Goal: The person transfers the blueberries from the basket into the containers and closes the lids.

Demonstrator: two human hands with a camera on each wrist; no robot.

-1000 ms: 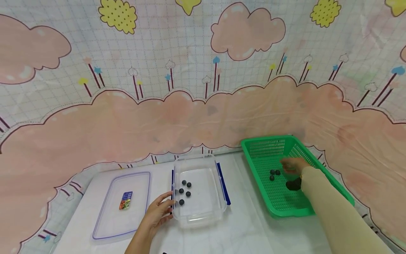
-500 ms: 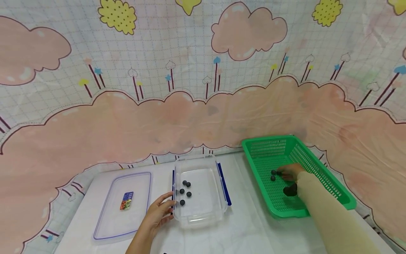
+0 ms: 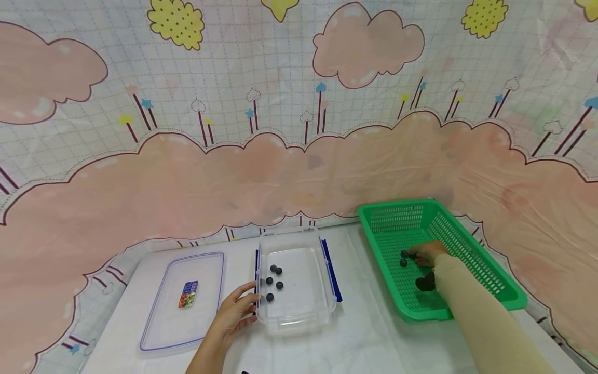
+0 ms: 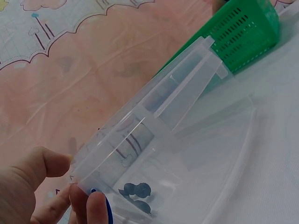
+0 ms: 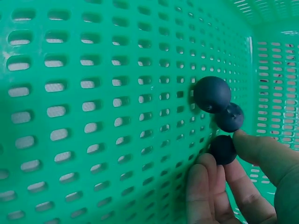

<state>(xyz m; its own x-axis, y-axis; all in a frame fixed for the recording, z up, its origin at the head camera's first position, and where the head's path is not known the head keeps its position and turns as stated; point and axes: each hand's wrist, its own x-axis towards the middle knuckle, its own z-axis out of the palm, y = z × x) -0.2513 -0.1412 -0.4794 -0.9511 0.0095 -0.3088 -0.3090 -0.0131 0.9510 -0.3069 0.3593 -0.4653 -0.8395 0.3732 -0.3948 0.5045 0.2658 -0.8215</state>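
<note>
My left hand (image 3: pixel 233 314) holds the left side of a clear plastic box (image 3: pixel 299 323). In the left wrist view the thumb lies at the box's rim and the fingers are around its side by a blue latch (image 4: pixel 108 212). Several dark balls (image 3: pixel 279 285) lie in the box's left part. Inside a green basket (image 3: pixel 394 298), my right hand (image 3: pixel 427 253) pinches a dark blue, blueberry-like ball (image 5: pixel 223 150) between thumb and fingers. Two similar balls, an upper ball (image 5: pixel 212 94) and a lower ball (image 5: pixel 230 117), lie beside it on the perforated basket floor.
A clear lid with a blue seal (image 3: pixel 159 324) lies flat at the left, bearing a colourful label (image 3: pixel 188 294). The box's blue right latch (image 3: pixel 331 270) hangs outward. White cloth (image 3: pixel 364 327) covers the table, and a printed curtain (image 3: pixel 280 176) stands behind.
My right hand has moved down and slightly left onto the balls in the basket, and its fingers have closed around one. The left hand stays on the box.
</note>
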